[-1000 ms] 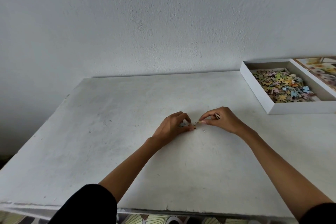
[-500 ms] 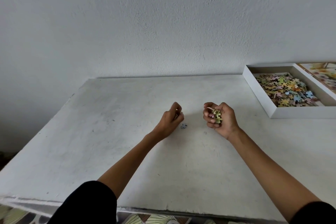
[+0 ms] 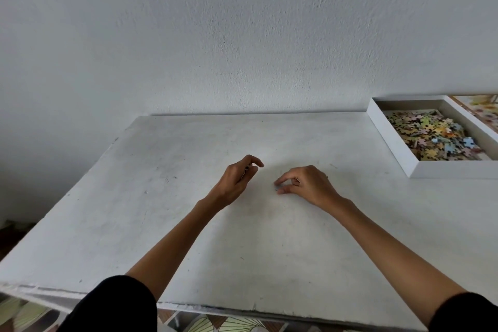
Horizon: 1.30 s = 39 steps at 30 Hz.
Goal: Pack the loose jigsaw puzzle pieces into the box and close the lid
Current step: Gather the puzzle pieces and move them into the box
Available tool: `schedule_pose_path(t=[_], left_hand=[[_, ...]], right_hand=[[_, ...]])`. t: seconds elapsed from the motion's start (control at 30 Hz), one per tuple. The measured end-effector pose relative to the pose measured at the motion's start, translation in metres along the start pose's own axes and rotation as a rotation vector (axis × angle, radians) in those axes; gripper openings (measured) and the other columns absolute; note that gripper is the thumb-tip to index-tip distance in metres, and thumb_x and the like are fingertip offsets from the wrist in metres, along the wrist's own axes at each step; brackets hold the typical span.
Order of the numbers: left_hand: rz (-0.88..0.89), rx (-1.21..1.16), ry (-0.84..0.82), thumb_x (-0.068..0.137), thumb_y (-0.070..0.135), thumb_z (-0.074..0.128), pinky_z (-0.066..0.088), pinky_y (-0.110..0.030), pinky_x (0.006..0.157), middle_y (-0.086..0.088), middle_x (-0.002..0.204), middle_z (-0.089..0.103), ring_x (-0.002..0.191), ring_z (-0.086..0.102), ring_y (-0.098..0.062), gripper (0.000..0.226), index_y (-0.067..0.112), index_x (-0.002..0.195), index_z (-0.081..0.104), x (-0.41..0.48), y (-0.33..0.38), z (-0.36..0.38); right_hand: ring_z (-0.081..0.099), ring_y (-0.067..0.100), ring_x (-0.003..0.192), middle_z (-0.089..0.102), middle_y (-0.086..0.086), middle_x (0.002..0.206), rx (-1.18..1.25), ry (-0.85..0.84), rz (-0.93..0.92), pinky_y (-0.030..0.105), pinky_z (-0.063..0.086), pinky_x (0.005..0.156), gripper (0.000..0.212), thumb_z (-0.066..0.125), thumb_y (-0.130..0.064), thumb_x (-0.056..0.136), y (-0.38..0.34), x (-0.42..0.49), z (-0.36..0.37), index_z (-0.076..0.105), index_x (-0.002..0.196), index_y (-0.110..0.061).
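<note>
My right hand (image 3: pixel 307 183) rests palm down on the white table (image 3: pixel 161 197), thumb and forefinger pinching a small blue puzzle piece (image 3: pixel 276 188) on the surface, with more pieces tucked in the palm. My left hand (image 3: pixel 237 178) hovers just left of it, fingers curled around a few dark-edged pieces. The open white box (image 3: pixel 390 140) sits at the far right of the table and holds a heap of colourful puzzle pieces (image 3: pixel 433 137). Its printed lid (image 3: pixel 482 110) lies beyond the box, cut off by the frame edge.
A plain white wall rises behind the table. The table's front edge (image 3: pixel 188 304) is chipped, and a patterned floor shows below it.
My right hand turned palm down and dropped onto the loose blue piece on the table. My left hand stayed lifted and closed on its pieces.
</note>
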State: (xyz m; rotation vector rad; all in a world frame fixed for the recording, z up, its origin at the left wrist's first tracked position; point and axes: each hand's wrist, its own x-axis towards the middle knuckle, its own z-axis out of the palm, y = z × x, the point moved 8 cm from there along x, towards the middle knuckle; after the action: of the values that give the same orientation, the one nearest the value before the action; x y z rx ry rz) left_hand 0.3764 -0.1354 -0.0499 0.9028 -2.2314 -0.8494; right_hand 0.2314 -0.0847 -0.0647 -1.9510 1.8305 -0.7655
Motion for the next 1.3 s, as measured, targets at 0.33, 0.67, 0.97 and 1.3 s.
schedule_pose_path(t=[0.33, 0.67, 0.97, 1.3], left_hand=[[0.055, -0.057, -0.112, 0.095, 0.018, 0.046, 0.03, -0.015, 0.054, 0.002, 0.066, 0.041, 0.057, 0.031, -0.007, 0.01, 0.011, 0.089, 0.05, 0.017, 0.011, 0.019], [0.217, -0.119, -0.241, 0.093, 0.022, 0.051, 0.03, -0.015, 0.053, -0.005, 0.071, 0.047, 0.056, 0.033, -0.006, 0.009, 0.016, 0.088, 0.049, 0.09, 0.097, 0.088], [0.312, -0.098, -0.249, 0.093, 0.022, 0.05, 0.032, -0.013, 0.052, 0.007, 0.066, 0.047, 0.055, 0.04, -0.002, 0.01, 0.015, 0.087, 0.047, 0.178, 0.197, 0.2], [0.184, 0.081, -0.188, 0.093, 0.024, 0.049, 0.044, -0.035, 0.074, -0.016, 0.101, 0.064, 0.084, 0.055, -0.023, 0.024, 0.004, 0.106, 0.053, 0.231, 0.205, 0.293]], right_hand=[[0.036, 0.011, 0.051, 0.042, -0.004, 0.053, 0.252, 0.153, 0.068, 0.028, 0.03, 0.058, 0.018, 0.073, -0.032, 0.073, 0.021, -0.004, -0.034, 0.057, 0.072, -0.023], [0.035, 0.007, 0.045, 0.037, -0.005, 0.049, 0.224, 0.405, 0.09, 0.017, 0.029, 0.05, 0.014, 0.074, -0.021, 0.073, 0.075, -0.029, -0.161, 0.062, 0.075, -0.013], [0.036, 0.003, 0.046, 0.041, -0.009, 0.047, 0.145, 0.446, 0.183, 0.016, 0.028, 0.048, 0.014, 0.073, -0.021, 0.075, 0.181, -0.062, -0.256, 0.063, 0.079, -0.011], [0.055, 0.024, 0.074, 0.059, -0.004, 0.075, 0.055, 0.381, 0.245, 0.032, 0.042, 0.066, 0.015, 0.066, -0.02, 0.082, 0.274, -0.058, -0.289, 0.064, 0.091, -0.009]])
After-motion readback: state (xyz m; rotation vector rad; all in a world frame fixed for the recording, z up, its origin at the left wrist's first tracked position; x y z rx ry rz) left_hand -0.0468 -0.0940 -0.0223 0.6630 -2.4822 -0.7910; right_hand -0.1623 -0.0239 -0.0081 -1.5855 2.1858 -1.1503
